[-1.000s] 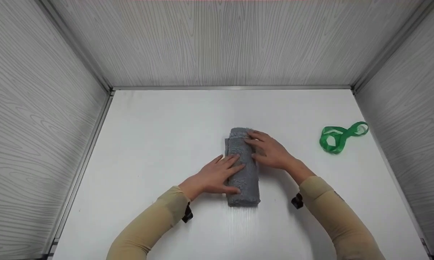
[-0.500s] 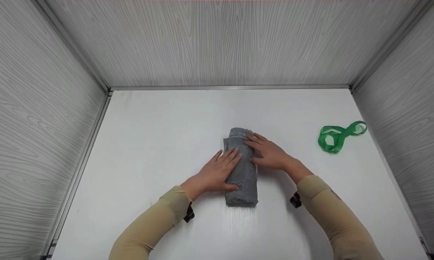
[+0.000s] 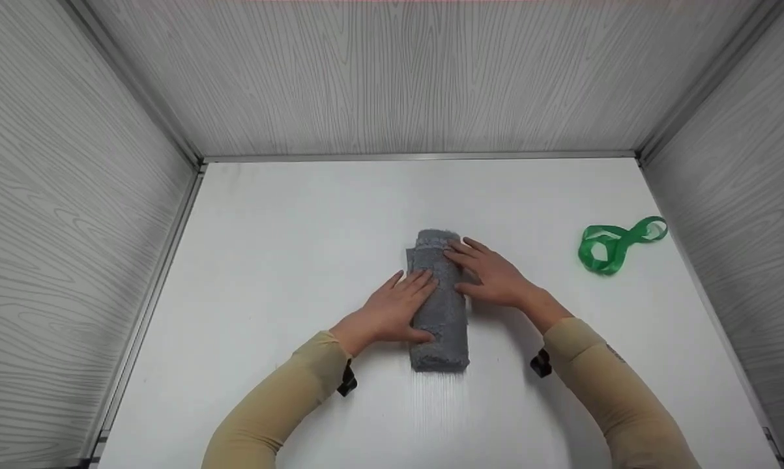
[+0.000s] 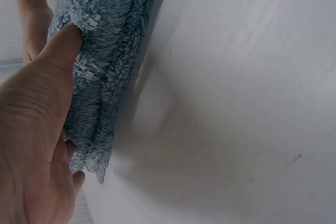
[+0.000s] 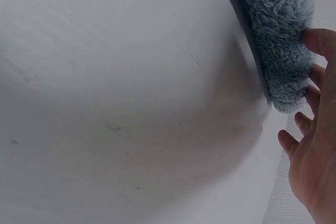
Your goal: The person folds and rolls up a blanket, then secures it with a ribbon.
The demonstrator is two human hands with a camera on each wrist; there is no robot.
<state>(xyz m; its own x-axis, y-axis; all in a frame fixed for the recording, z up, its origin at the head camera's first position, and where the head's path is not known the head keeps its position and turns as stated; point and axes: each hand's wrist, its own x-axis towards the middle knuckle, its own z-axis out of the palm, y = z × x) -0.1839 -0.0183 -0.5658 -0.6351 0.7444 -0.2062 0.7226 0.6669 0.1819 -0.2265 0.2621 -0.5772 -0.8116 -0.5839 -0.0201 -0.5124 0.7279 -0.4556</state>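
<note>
A rolled grey fluffy towel (image 3: pixel 440 319) lies lengthwise on the white table, its shaggy pile plain in the left wrist view. My left hand (image 3: pixel 392 312) rests on its left side, fingers spread over the top and thumb lower down near the front end. On the other side, my right hand (image 3: pixel 493 277) touches the upper right part of the roll with extended fingertips and thumb. In the right wrist view the towel (image 5: pixel 281 35) meets the thumb and some fingertips, while other fingers stand off its end. A loose flap shows at the roll's upper left edge.
A looped green ribbon (image 3: pixel 613 247) lies on the white table (image 3: pixel 287 228) at the far right. Grey wood-grain panels (image 3: pixel 392 78) enclose the table at the back and both sides.
My left hand has slid slightly up along the towel, its fingers drawn closer together. The right hand shifts only a little, and the towel stays in place.
</note>
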